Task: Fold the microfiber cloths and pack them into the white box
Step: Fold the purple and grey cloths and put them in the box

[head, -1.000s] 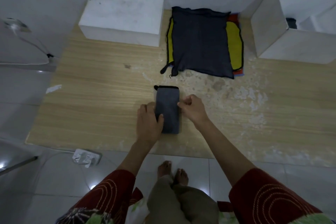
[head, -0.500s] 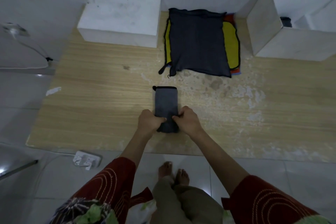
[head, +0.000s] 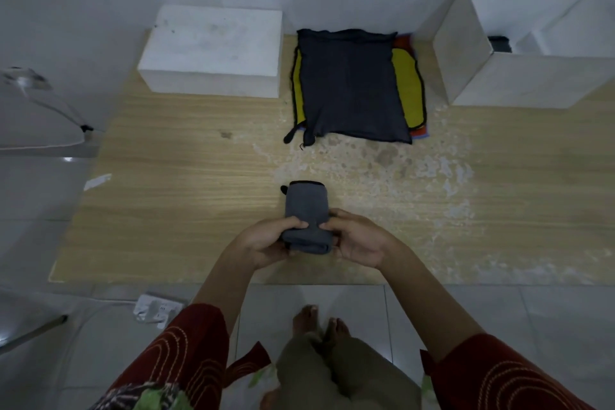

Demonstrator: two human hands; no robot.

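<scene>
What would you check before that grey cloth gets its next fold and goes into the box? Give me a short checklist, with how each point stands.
1. Grip: the left hand and right hand both hold the near end of the grey cloth: ok.
2. The cloth's far end lies flat on the wooden board: ok.
3. The white box on the right is open: ok.
4. Room left inside it beside the dark cloth: cannot tell.
5. The stack of unfolded cloths lies apart from the one in hand: ok.
</scene>
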